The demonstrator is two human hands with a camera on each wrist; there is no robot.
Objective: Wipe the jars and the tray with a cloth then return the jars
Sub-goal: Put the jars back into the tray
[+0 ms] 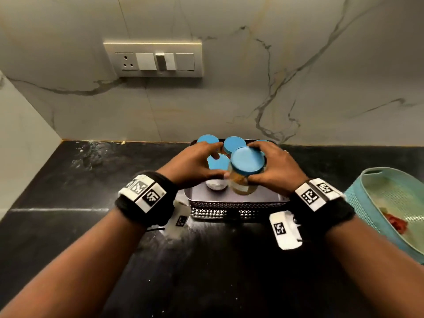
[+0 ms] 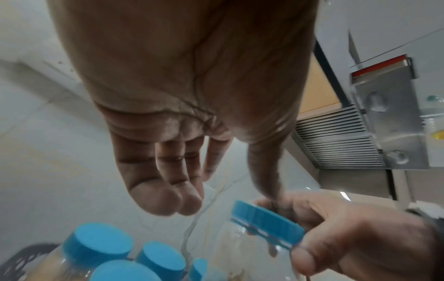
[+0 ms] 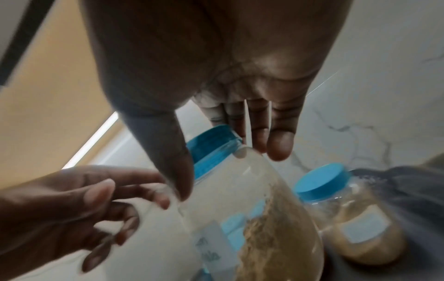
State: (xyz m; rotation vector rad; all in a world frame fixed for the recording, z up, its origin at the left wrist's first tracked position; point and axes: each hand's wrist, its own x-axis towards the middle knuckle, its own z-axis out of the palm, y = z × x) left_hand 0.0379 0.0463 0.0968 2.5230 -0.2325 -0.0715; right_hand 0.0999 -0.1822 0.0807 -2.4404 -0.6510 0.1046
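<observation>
Blue-lidded and half full of brown powder, a jar point(image 1: 245, 174) is gripped below its lid by the right hand point(image 1: 274, 171) above the tray point(image 1: 236, 211), while the left hand point(image 1: 195, 164), fingers loosely extended, is seen at its nine o'clock, contact unclear.

The head view looks forward and down from above the counter point(image 1: 68, 226), facing the wall point(image 1: 229, 88), taking in both forearms and the tray point(image 1: 236, 213). The left wrist view looks along the left hand point(image 2: 168, 114), very near its palm, toward the jars point(image 2: 96, 245). The right wrist view looks along the right hand point(image 3: 216, 76), equally near. All three share the lifted jar point(image 1: 244, 173); each wrist view also catches the other hand.
</observation>
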